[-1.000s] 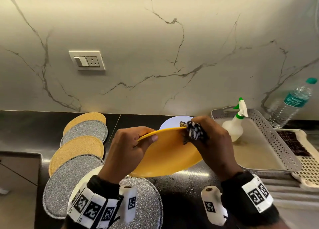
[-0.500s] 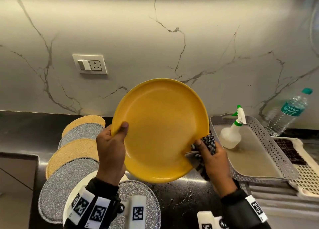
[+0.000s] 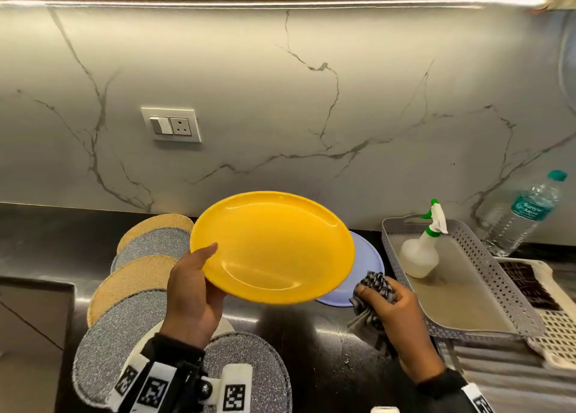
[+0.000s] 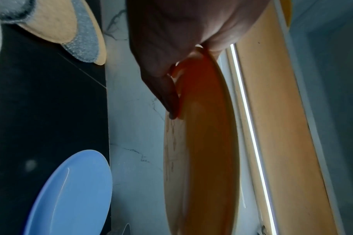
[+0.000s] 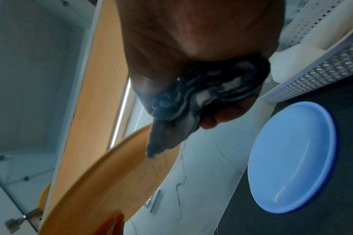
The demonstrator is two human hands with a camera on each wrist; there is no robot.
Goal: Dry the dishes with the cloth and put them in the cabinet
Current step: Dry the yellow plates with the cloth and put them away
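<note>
Head view: left hand grip clamped on yellow plate at its 8 o'clock rim, thumb on top; plate held tilted above the black tabletop. Right hand, at plate's 4 o'clock, grip closed round checked cloth, apart from the plate. Blue plate lies on tabletop behind.

Left wrist view: fingers under yellow plate's rim.

Right wrist view: cloth bunched in fist; blue plate at 4 o'clock.

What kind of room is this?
Most likely a home kitchen: a black stone counter under a marble-look wall, a grey perforated plastic draining tray, and a round yellow plate being dried.
</note>
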